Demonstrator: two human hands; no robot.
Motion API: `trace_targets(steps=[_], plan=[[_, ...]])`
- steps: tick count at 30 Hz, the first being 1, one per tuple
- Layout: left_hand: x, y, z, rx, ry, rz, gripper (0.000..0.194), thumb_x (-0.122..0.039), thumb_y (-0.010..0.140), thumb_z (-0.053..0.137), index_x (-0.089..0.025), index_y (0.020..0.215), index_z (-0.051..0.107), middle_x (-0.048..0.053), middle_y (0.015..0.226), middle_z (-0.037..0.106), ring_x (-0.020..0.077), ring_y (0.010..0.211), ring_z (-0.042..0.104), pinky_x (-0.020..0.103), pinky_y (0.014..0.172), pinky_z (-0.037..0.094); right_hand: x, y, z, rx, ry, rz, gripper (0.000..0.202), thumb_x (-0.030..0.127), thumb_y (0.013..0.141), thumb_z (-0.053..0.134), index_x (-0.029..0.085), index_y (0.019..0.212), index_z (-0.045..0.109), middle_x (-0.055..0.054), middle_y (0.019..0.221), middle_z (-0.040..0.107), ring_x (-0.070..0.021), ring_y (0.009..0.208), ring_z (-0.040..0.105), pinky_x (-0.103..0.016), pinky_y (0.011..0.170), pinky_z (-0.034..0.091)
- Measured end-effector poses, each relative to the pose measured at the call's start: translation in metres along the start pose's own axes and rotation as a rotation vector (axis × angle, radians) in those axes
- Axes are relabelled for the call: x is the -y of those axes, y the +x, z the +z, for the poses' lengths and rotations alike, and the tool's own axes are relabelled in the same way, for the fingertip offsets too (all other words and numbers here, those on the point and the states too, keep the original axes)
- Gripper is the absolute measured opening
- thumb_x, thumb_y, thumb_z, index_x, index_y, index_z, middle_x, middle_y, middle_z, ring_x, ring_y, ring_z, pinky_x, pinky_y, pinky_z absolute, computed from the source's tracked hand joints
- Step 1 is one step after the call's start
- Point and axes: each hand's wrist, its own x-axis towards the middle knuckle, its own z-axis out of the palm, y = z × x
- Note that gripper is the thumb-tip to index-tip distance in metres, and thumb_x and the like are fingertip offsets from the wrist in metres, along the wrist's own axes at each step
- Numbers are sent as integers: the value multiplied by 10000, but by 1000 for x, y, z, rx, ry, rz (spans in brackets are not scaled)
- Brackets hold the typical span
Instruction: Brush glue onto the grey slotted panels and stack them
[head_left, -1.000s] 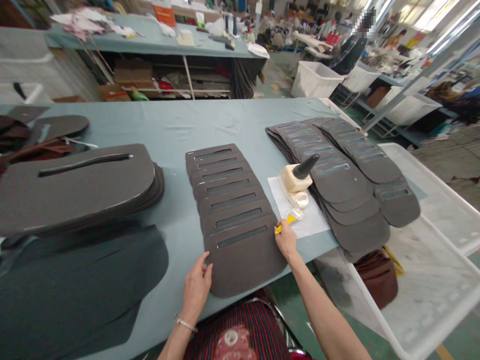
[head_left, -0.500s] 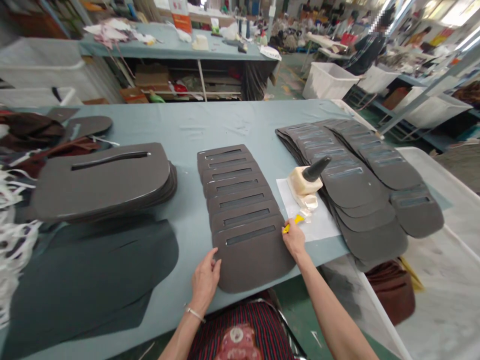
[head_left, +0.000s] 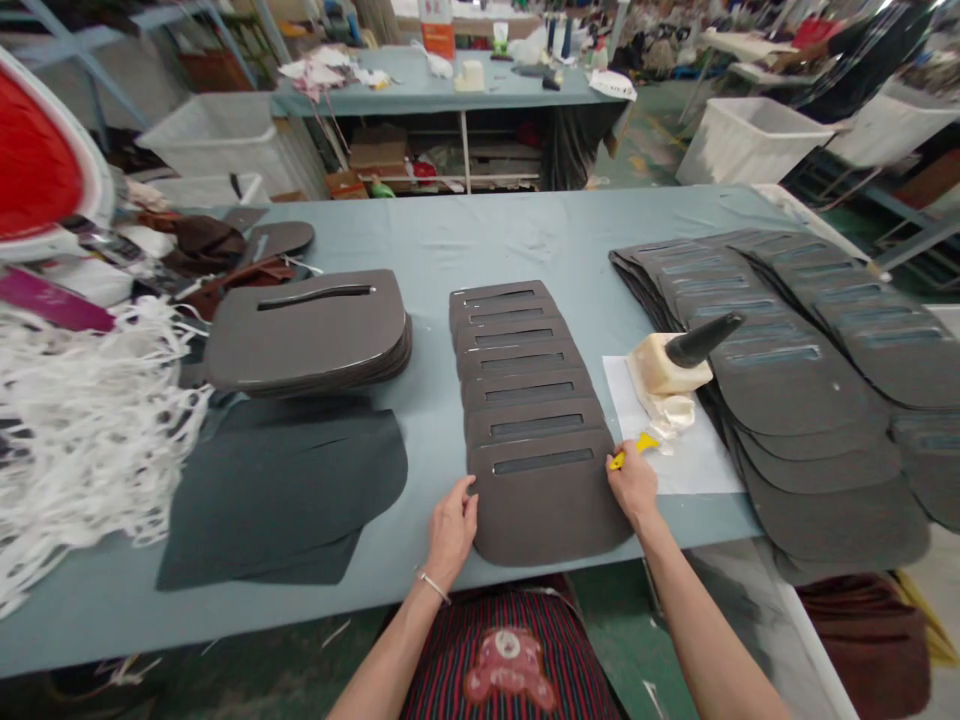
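In front of me an overlapping row of dark brown-grey panels (head_left: 536,515), each with a long slot, lies on the table. My left hand (head_left: 452,530) is at the left edge of the nearest panel, fingers apart, fingertips touching the edge. My right hand (head_left: 634,485) is closed around a small yellow spreader (head_left: 646,442) and rests by that panel's right edge. Right of it, a cream block-shaped container (head_left: 667,365) with a black cone-shaped nozzle (head_left: 705,340) sits on a white sheet (head_left: 705,465), with whitish paste-like material beside it.
On the left are a thick stack of slotted panels (head_left: 315,340), dark green-black sheets (head_left: 300,490) and a heap of white straps (head_left: 90,430). More panels (head_left: 810,380) overlap at the right. Behind stand another table (head_left: 390,95), white bins (head_left: 750,135) and a person's arm.
My view has turned left, so the table's things appear further right, and a red, white-rimmed object has come into view at left. Both hands keep their places at the nearest panel.
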Motion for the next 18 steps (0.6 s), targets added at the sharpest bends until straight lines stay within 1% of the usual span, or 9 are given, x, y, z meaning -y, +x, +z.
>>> trace_targets(steps=[3,6,10,12,13,14,15,17,18], plan=[[1,1,1,7,13,4,368,-263,874,404,-207,1214,532,15,752,634,149,691,597,276,690,431,2,-2,-1,7,-20,-4,140,275,865,536,178,966,549,28,647,446,-95,543,319,-243,538,157],[-1,1,2,16,82,22,366,-260,874,408,-212,1217,525,15,753,620,155,710,586,275,686,430,4,-4,-3,-13,-41,-47,141,272,869,526,180,974,540,0,731,489,-107,599,383,-240,549,184],[-9,0,-3,-48,261,102,345,-275,869,437,-209,1187,552,63,887,600,182,843,560,301,774,433,6,-6,-8,-76,-58,-95,142,253,849,533,178,970,533,-50,865,507,-147,743,447,-237,575,241],[-10,1,-13,-77,313,130,323,-301,873,443,-215,1155,575,71,917,579,187,870,540,313,802,429,5,-8,-11,-130,-53,-127,158,251,834,546,177,972,531,-55,862,503,-170,793,451,-241,595,268],[-8,3,-21,-110,338,119,322,-316,875,445,-217,1151,577,75,940,571,193,887,531,323,807,426,5,-10,-13,-171,-46,-141,169,256,827,554,176,974,532,-55,851,500,-178,802,450,-245,605,279],[-4,5,-30,-172,373,87,335,-330,874,450,-216,1166,569,85,984,562,207,922,520,340,816,420,4,-11,-15,-214,-35,-151,179,264,821,559,175,974,533,-54,841,496,-183,800,451,-249,610,287],[3,7,-41,-260,421,35,365,-342,869,460,-209,1197,548,104,1054,546,229,976,502,365,830,411,4,-12,-16,-259,-19,-155,185,276,818,563,174,969,536,-53,829,492,-187,787,451,-253,610,293],[24,12,-65,-435,524,-89,425,-347,858,475,-191,1252,505,142,1184,491,282,1074,450,417,848,389,7,-14,-16,-327,30,-169,193,306,814,565,176,954,540,-51,807,489,-189,749,455,-261,603,301],[37,14,-76,-472,557,-131,409,-335,858,472,-182,1235,521,150,1187,487,296,1081,440,426,840,384,12,-15,-16,-347,68,-191,195,317,814,562,177,949,539,-51,802,494,-191,737,459,-265,603,308]])
